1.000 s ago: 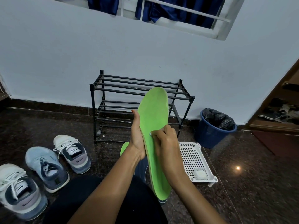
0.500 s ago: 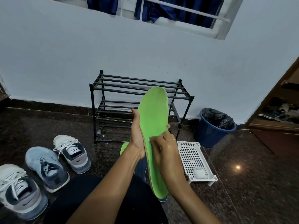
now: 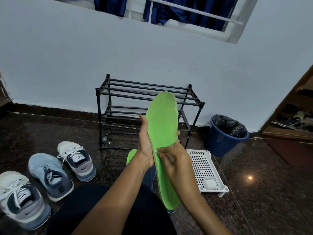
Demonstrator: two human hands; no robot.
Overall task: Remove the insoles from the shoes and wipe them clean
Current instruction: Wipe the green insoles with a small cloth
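Dim, cool, even indoor light; a small glare spot on the polished floor [image 3: 250, 177]. Wide-angle bending bows the window frame [image 3: 225, 33]. Right hand [image 3: 176, 162] slightly motion-blurred.

Both bare forearms reach forward and meet at the middle. The left hand [image 3: 145, 150] grips an upright insole [image 3: 162, 119] from behind, thumb along its left edge. The right hand [image 3: 176, 161], fingers curled, pinches a small white wad [image 3: 156, 151] against its face.

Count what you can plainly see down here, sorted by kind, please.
Light shoes at left: 3
Green insoles: 2
White wipe pieces: 2
Black rack: 1
Blue bin: 1
White basket: 1
Total: 10
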